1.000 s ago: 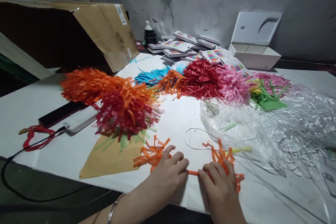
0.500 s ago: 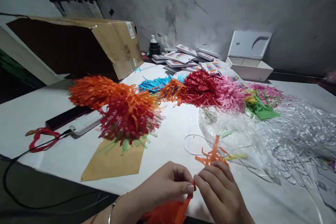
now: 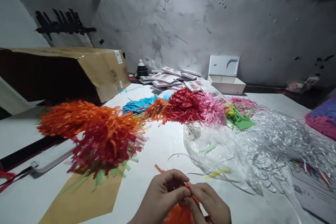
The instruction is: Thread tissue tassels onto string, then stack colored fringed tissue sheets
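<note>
Both hands meet low in the middle, over the near part of the table. My left hand (image 3: pixel 168 194) pinches an orange tissue paper tassel (image 3: pixel 180 214) between thumb and forefinger. My right hand (image 3: pixel 208 199) closes on the same paper from the other side, fingertips touching the left ones. Strips of the tassel hang below the fingers; the pinched part is mostly hidden. Past the hands lies a clear plastic bag (image 3: pixel 223 150) with silvery-white string (image 3: pixel 283 140) heaped beside it. To the left sits a bunch of orange and red paper fringes (image 3: pixel 102 143) over a brown paper sheet (image 3: pixel 86 199).
Blue fringe (image 3: pixel 139 104), dark red fringe (image 3: pixel 185 105) and pink fringe (image 3: pixel 212 108) form a row across the table. Behind are piled flat packs (image 3: pixel 165 77) and an open white box (image 3: pixel 227 84). A large cardboard box (image 3: pixel 102 73) stands back left; a white power bank-like device (image 3: pixel 52 155) lies left.
The right hand has come in against the left, and the orange strips that stuck up beyond it are largely out of sight. The view has tilted up and turned right.
</note>
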`<act>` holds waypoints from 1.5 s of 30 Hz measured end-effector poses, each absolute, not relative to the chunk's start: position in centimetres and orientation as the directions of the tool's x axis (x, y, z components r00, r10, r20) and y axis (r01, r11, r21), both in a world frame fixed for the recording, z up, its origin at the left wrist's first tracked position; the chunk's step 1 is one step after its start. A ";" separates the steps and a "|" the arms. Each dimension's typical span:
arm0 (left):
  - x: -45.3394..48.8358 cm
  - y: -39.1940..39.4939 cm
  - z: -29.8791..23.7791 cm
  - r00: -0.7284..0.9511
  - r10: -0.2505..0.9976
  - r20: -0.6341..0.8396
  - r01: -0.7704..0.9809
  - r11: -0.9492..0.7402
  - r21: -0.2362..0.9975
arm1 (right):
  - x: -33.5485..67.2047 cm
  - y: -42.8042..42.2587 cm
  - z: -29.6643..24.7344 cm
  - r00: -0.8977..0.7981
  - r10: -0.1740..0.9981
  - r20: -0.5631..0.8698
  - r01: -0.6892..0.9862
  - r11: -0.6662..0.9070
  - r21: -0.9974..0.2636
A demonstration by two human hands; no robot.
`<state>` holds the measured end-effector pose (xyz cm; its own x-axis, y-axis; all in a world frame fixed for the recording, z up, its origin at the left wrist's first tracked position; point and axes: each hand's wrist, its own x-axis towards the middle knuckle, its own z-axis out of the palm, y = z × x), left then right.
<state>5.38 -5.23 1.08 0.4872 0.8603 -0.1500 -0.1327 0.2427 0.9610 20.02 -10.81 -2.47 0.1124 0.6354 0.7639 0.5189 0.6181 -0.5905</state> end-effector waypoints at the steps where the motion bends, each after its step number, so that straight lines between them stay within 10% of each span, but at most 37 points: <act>1: 5.4 -5.0 1.2 0.495 0.866 -0.073 -0.076 0.126 0.989 | 20.2 -10.6 -2.4 0.127 0.639 0.759 0.501 0.619 -0.605; 5: 6.2 -4.4 1.9 0.512 0.745 0.427 0.120 -0.554 0.824 | 21.4 -10.0 -1.6 0.154 0.707 0.690 0.484 0.555 -0.677; 8: 7.4 -3.7 3.2 0.495 0.631 0.597 0.188 -0.749 0.636 | 22.9 -9.6 -0.6 0.117 0.827 0.550 0.443 0.452 -0.774; 14: 10.8 1.1 5.7 0.541 0.775 0.325 0.210 -0.499 0.841 | 28.6 -7.1 1.6 -0.015 0.994 0.105 0.250 0.105 -0.963; 18: 15.9 6.0 3.8 0.547 0.787 0.284 0.374 -0.534 0.759 | 31.4 -5.6 1.0 -0.131 0.989 -0.074 0.283 -0.034 -0.958; 29: 26.4 8.4 -2.6 0.860 0.507 0.047 0.393 -0.720 0.571 | 31.6 -6.3 -1.2 -0.308 0.951 -0.033 0.313 0.068 -0.947; 45: 23.1 9.7 -1.8 0.805 0.593 -0.012 0.462 -0.613 0.641 | 32.6 -5.2 -1.6 0.047 0.993 0.104 0.375 0.079 -0.924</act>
